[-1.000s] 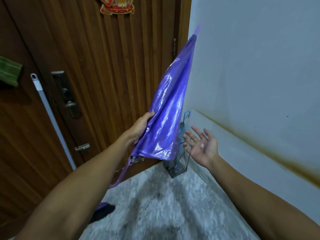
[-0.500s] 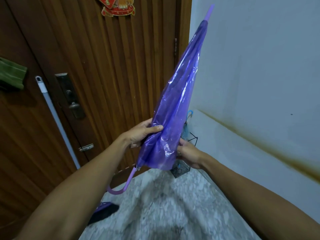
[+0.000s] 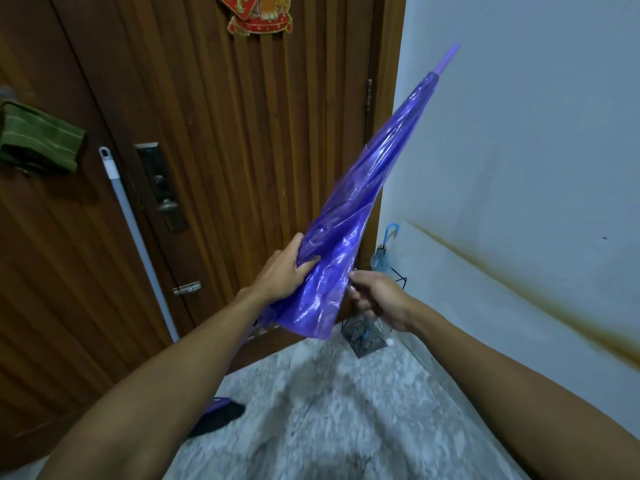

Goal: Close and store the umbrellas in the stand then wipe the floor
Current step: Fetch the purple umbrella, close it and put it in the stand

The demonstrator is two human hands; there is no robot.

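Note:
I hold a folded purple umbrella (image 3: 349,216) slanted in front of the door, its tip up and to the right and its handle hidden behind my left forearm. My left hand (image 3: 284,271) grips the loose canopy from the left. My right hand (image 3: 381,299) is closed at the canopy's lower right edge, fingers pinching the fabric there. In the corner below, a black wire umbrella stand (image 3: 363,337) sits on the floor. A closed light-blue umbrella (image 3: 381,258) with a curved handle stands in it.
A brown wooden door (image 3: 242,133) fills the left and a white wall (image 3: 519,150) with a brown stain the right. A grey mop handle (image 3: 131,220) leans on the door, beside a green cloth (image 3: 38,140). A dark purple-edged object (image 3: 218,414) lies on the speckled floor (image 3: 346,410).
My right hand went from open beside the umbrella to closed on the canopy's lower edge. The umbrella has tilted further right and its canopy looks more gathered.

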